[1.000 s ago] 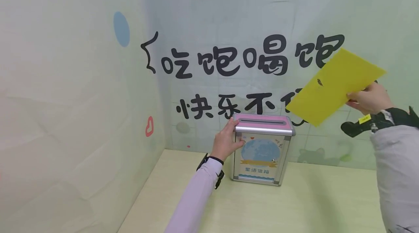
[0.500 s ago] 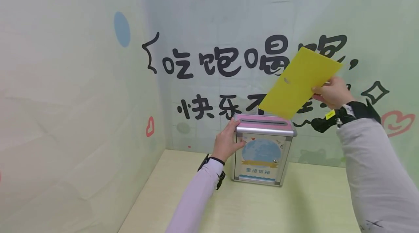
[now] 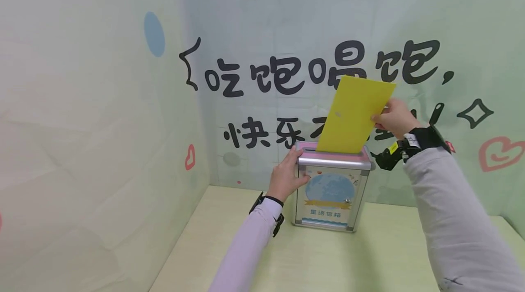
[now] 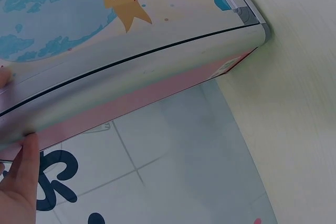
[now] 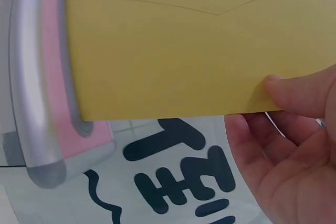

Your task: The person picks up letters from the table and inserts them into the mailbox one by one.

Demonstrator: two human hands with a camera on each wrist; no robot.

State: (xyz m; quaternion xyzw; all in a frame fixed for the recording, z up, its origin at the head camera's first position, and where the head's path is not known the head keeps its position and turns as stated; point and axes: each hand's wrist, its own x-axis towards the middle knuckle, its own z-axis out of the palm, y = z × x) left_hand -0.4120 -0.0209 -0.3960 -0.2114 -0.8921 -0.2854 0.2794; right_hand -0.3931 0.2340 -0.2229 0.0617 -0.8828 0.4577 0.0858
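A yellow envelope (image 3: pixel 356 116) stands tilted above the letter box (image 3: pixel 328 196), its lower edge at the slot in the pink top. My right hand (image 3: pixel 397 117) pinches the envelope's right edge; in the right wrist view the thumb (image 5: pixel 302 95) lies on its face and the fingers are behind. The flap line crosses the envelope (image 5: pixel 157 61) there, and its short edge meets the slot (image 5: pixel 81 124). With my left hand (image 3: pixel 285 176) I hold the box's upper left corner, thumb on the front, fingers at the top edge. The left wrist view shows that hand (image 4: pixel 21 187) only partly.
The box stands on a pale wooden table (image 3: pixel 229 246), close to the back wall (image 3: pixel 254 18) with black lettering. A plain side wall (image 3: pixel 82 146) rises at the left. The box has a small lock (image 3: pixel 347 201) on its front.
My right hand has brought the envelope leftward and down from the right, turning it more upright, until its lower edge met the slot. My left hand has stayed on the box.
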